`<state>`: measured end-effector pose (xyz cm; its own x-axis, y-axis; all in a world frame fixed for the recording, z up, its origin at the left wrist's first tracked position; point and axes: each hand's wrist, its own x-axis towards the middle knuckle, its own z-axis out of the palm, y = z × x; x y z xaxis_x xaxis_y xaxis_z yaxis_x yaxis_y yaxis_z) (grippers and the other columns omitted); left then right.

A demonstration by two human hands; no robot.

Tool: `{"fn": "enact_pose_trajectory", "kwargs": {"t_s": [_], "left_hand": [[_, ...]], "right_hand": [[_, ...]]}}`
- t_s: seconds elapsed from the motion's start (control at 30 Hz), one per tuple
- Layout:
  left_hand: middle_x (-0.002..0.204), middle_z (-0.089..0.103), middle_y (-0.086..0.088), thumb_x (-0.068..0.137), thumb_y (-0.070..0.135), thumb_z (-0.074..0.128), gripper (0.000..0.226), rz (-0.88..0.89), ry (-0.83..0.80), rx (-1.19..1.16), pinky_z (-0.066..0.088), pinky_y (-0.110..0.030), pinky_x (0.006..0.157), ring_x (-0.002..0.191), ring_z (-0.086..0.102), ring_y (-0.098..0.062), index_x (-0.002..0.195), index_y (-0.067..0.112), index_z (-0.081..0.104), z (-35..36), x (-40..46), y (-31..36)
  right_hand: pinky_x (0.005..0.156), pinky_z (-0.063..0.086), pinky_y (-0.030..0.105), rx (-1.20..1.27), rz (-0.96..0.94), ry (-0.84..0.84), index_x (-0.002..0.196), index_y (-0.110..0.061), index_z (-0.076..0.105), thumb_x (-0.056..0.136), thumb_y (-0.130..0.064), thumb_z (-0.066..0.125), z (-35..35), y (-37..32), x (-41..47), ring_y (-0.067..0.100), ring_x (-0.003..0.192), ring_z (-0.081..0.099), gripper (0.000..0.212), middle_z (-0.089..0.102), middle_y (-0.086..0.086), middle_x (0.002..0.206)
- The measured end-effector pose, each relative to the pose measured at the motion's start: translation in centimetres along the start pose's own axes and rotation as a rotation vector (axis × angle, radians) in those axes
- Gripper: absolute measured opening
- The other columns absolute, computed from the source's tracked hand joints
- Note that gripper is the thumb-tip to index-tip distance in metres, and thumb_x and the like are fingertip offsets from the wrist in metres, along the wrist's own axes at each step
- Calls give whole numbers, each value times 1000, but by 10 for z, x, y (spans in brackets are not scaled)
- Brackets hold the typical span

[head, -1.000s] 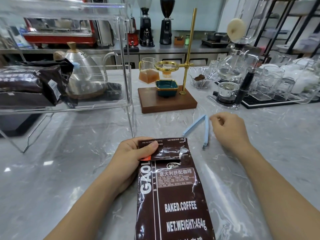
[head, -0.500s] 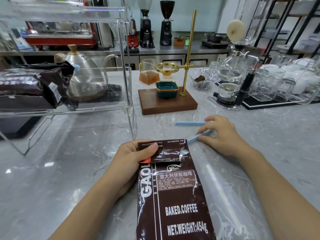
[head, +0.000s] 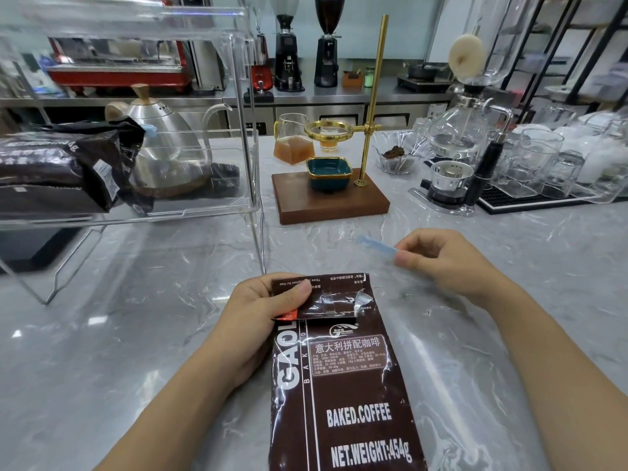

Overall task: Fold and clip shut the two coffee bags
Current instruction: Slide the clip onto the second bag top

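Note:
A dark brown coffee bag (head: 343,385) lies flat on the marble counter in front of me, its top folded down toward me. My left hand (head: 265,314) holds that fold, thumb pressing on top at the left corner. My right hand (head: 441,263) pinches a light blue bag clip (head: 375,245) and holds it above the counter, right of and beyond the bag's top. The clip is blurred. A second dark coffee bag (head: 64,171) lies on the clear acrylic shelf (head: 136,212) at the left, with a blue clip (head: 149,130) on its top.
A silver gooseneck kettle (head: 163,144) stands behind the shelf. Ahead is a wooden pour-over stand (head: 333,198) with a brass pole and a teal dish. A siphon brewer (head: 455,164) and several glasses (head: 543,164) crowd the right back.
My right hand has picked the blue clip up off the counter and turned it, so it points left, lifted beyond the bag's top. My left hand and the fold have stayed put.

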<state>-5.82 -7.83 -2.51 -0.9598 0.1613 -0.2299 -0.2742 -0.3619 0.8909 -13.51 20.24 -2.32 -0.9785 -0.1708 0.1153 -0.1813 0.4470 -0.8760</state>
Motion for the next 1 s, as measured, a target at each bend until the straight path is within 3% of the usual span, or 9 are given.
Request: {"fn": "enact_pose_trajectory", "kwargs": {"t_s": [0.17, 0.33, 0.4, 0.6, 0.7, 0.83, 1.0], "left_hand": [[81, 77, -26, 79, 6, 71, 17, -7, -3, -1, 61, -31, 51, 58, 75, -29, 92, -3, 76, 0, 0, 0], [82, 77, -26, 78, 8, 72, 19, -16, -17, -1, 61, -31, 52, 59, 75, -29, 93, -3, 76, 0, 0, 1], [83, 77, -26, 79, 8, 72, 18, -21, -27, -3, 61, -32, 53, 60, 76, -30, 93, -2, 77, -1, 0, 1], [88, 77, -27, 79, 10, 73, 20, -46, -49, 7, 62, -32, 55, 63, 76, -31, 95, -1, 78, 0, -1, 2], [89, 77, -27, 79, 12, 73, 20, -65, -76, 29, 62, -32, 56, 63, 77, -30, 94, 1, 79, 1, -1, 3], [89, 78, -25, 79, 14, 72, 18, -76, -102, 51, 61, -31, 56, 64, 77, -28, 92, 3, 80, 2, 0, 2], [86, 78, -23, 79, 10, 68, 17, -81, -118, 51, 63, -31, 58, 64, 77, -27, 89, 4, 80, -2, 2, 1]], "right_hand": [[64, 60, 32, 311, 64, -220, 95, 4, 66, 77, -31, 72, -1, -16, -10, 25, 73, 75, 39, 76, 26, 87], [58, 60, 29, 344, 38, -342, 103, 9, 62, 85, -31, 65, 9, -24, -17, 22, 72, 76, 44, 79, 8, 83], [57, 59, 27, 339, 23, -360, 103, 7, 63, 87, -30, 64, 13, -26, -18, 18, 68, 75, 40, 79, 2, 82], [50, 56, 25, 382, 2, -364, 83, -21, 75, 84, -31, 69, 22, -29, -19, 15, 59, 71, 11, 75, -1, 72], [51, 56, 26, 345, -16, -354, 88, -18, 77, 84, -30, 73, 23, -30, -19, 14, 61, 69, 13, 76, 1, 77], [56, 57, 28, 308, -31, -353, 98, -10, 77, 84, -10, 66, 22, -29, -18, 19, 72, 69, 17, 78, 8, 90], [65, 56, 30, 309, -19, -399, 105, -7, 74, 86, -11, 68, 21, -28, -18, 22, 81, 70, 21, 78, 16, 99]]}}
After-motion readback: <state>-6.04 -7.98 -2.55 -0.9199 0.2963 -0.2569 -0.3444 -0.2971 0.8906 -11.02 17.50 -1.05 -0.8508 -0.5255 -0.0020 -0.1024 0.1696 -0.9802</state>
